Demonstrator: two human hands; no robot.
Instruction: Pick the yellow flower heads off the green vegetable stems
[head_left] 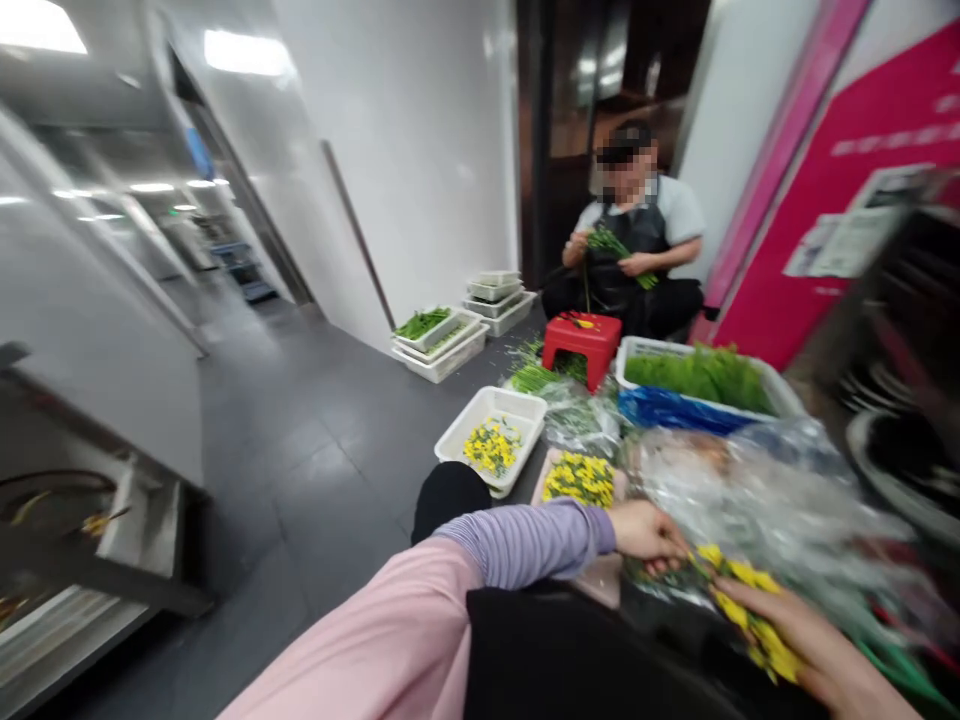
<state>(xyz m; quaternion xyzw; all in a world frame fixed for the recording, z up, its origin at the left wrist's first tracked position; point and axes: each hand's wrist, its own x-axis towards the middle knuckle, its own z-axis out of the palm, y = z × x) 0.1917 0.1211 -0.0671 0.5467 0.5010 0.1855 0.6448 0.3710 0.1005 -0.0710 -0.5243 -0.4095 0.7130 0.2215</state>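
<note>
"Pink sleeve [360, 640] closest, at seven o'clock. Which hand holds what?"

"At four o'clock the right hand [791, 615] clasps yellow flowers [772, 645]. The left hand [643, 530] curls just beside them; blur hides what it pinches, if anything, so I can't tell."

"And beyond?"

"More yellow blossoms [577, 475] fill a pink tray [619, 488] at five, then some lie in a white basin [457, 430] at six. Past those, a red stool [604, 345] stands at three, and at two a co-worker [626, 305] holds green stems [611, 243]."

own hands [649, 535]: 2 | co-worker [626, 295]: 1 | red stool [591, 331]: 1 | tray stacks by wall [448, 361]: 2 | greens tub [781, 388]: 1
</note>
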